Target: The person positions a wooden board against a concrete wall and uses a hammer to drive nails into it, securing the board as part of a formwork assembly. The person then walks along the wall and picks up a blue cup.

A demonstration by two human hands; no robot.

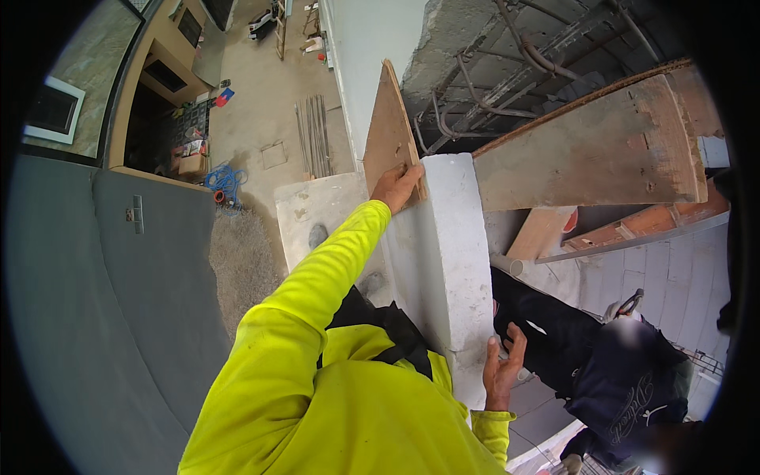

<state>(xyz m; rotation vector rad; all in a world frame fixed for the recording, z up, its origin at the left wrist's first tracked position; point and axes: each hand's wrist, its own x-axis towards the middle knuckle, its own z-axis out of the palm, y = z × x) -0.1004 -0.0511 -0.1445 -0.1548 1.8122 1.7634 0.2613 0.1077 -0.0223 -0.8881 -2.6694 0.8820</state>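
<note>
A narrow upright plywood board [389, 119] stands at the end of a white block wall [459, 245]. My left hand [398, 188] has its fingers wrapped over the lower part of that board's edge, close to the wall's top. Beside the wall's right face, nearer to me, my right hand [504, 368] is raised with its fingers apart and nothing in it. Beyond the wall's far end, a wide plywood panel [590, 150] spans to the right. Yellow sleeves cover both my arms.
Steel bars and pipes [530, 63] run through a rough concrete opening at the far right. Below right, a person in dark clothes [625, 380] is beside an orange ladder [641, 229]. Far down left lie a gravel heap [245, 269], blue hose [227, 180] and long rods [314, 134].
</note>
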